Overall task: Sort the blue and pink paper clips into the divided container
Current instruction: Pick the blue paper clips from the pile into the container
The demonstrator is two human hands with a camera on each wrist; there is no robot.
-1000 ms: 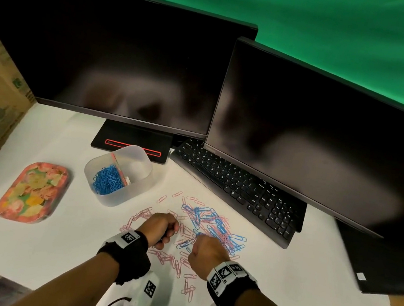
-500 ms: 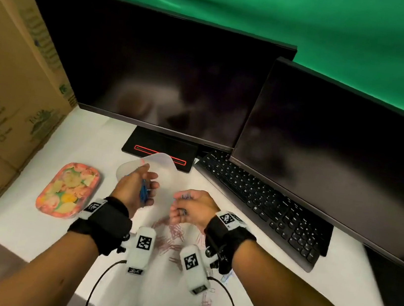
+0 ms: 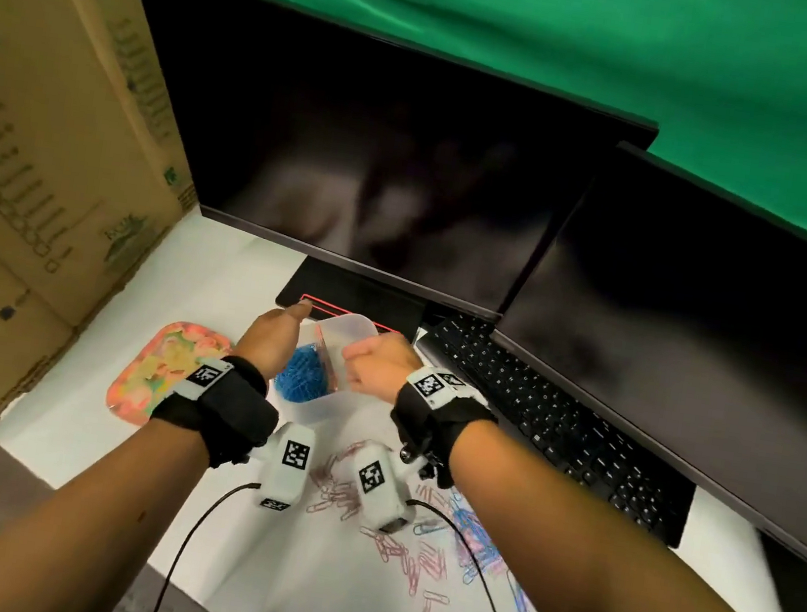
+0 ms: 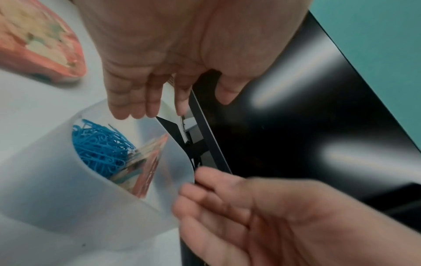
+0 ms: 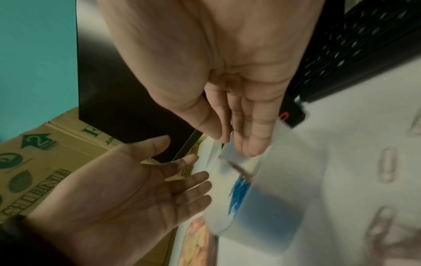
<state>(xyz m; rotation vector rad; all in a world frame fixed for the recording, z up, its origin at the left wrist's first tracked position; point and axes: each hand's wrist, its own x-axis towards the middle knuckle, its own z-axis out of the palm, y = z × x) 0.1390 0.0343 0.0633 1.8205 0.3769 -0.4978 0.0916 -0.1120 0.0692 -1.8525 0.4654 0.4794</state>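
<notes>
The translucent divided container stands before the monitor stand. Its left compartment holds a heap of blue clips; a thin divider walls it off. My left hand hovers over the container's left rim with fingers straight and palm empty, as the left wrist view shows. Over the right compartment hangs my right hand, fingers straight and pointing down. Loose pink and blue clips lie scattered on the white table nearer me.
Two dark monitors stand at the back, with a black keyboard under the right one. A floral tray lies left of the container. Cardboard boxes wall in the left side.
Both hands rose from the clip pile and travelled forward to the container. The left hand, which held blue clips half a second ago, now has its fingers spread and empty.
</notes>
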